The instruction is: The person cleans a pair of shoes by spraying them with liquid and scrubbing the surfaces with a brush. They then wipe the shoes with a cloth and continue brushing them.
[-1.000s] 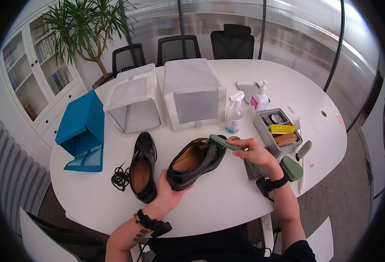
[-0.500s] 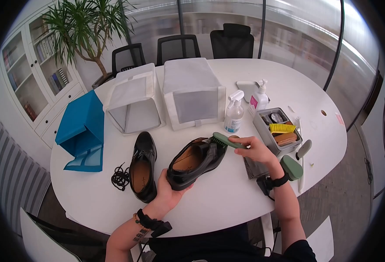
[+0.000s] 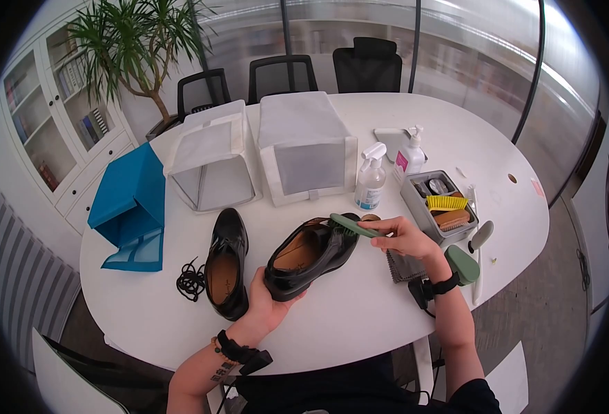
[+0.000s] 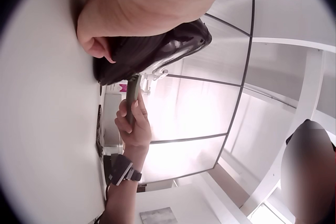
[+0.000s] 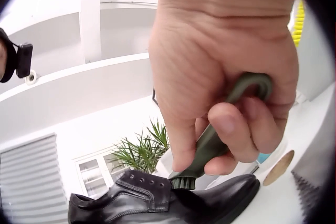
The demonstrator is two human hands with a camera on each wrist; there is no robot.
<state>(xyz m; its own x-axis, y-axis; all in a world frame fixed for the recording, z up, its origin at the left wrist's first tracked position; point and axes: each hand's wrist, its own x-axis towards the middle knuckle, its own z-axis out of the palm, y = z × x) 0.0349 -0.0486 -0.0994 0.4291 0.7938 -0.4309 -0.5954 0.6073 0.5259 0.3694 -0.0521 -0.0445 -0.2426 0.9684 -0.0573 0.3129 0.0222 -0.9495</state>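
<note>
A black leather shoe, its eyelets unlaced in the right wrist view, is tilted with its toe up to the right. My left hand grips it at the heel from below. In my right hand is a green brush, pinched by its handle. Its dark bristles press on the shoe's upper, just in front of the eyelet flaps. The matching black shoe stands on the table to the left, and beside it lies a coil of black laces.
Behind the shoes stand a blue box and two pale boxes. A spray bottle, a pump bottle and a grey bin of brushes are at the right. Near my right wrist are a grey cloth and a green-backed brush.
The green brush went a little right toward the toe, then came back left over the upper. My left hand and the shoe have stayed in place.
</note>
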